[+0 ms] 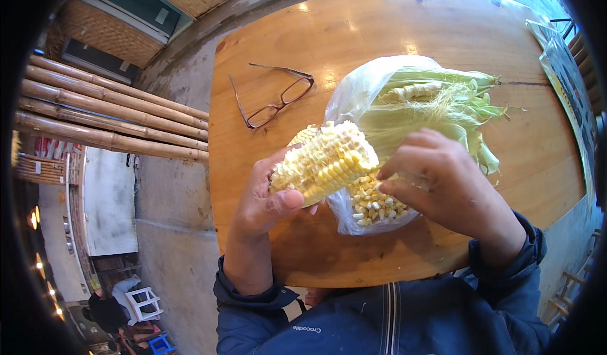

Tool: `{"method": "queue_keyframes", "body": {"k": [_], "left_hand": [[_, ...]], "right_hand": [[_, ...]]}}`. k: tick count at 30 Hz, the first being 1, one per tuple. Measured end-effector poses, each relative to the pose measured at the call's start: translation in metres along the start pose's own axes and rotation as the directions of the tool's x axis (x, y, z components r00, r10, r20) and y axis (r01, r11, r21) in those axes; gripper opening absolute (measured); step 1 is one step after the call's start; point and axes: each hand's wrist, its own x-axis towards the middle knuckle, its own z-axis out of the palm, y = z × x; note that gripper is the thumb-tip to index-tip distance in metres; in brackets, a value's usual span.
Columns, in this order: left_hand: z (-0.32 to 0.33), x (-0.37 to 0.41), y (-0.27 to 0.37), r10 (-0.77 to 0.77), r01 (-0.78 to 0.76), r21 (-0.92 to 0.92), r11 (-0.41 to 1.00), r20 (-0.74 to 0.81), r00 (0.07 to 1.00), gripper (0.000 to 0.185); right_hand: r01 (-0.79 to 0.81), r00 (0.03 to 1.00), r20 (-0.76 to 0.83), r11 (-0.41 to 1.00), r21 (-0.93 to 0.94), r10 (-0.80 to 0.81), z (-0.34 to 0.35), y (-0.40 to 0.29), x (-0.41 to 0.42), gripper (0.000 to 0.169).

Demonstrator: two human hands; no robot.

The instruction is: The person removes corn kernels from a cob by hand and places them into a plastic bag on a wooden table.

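My left hand (265, 198) grips a thick corn cob (325, 163), its thumb on the near side. Pale empty sockets cover much of the cob, while rows of yellow kernels remain along the side toward my right hand. Just right of the cob, my right hand (434, 179) hovers with curled fingers, thumb and fingertips apart; it is slightly blurred. Below it, loose corn kernels (377, 205) lie in a clear plastic bag (346, 215). Another ear of corn (304, 134) shows partly behind the held cob.
Green corn husks (427, 108) with silk lie in a white plastic bag (365, 87) beyond my hands. Eyeglasses (280, 101) rest unfolded on the wooden table (265, 37) at left. Printed sheets (564, 89) lie along the right edge. Bamboo poles (118, 110) run beside the table's left edge.
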Motion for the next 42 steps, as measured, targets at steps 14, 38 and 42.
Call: {"method": "queue_keyframes", "body": {"k": [14,38,42], "left_hand": [[0.009,-0.002,0.0,-0.068,0.069,-0.043,0.997,0.018,0.998,0.092],[0.011,0.0,-0.006,-0.113,0.115,-0.023,0.993,0.073,0.991,0.096],[0.01,0.001,-0.008,-0.112,0.113,-0.012,0.994,0.065,0.992,0.096]], "right_hand": [[0.158,0.922,-0.355,0.987,-0.013,-0.152,0.003,-0.01,0.004,0.019],[0.17,0.864,-0.458,0.978,-0.123,-0.208,0.013,-0.007,0.005,0.017],[0.122,0.889,-0.437,0.991,-0.055,-0.134,0.012,-0.006,0.005,0.014]]}}
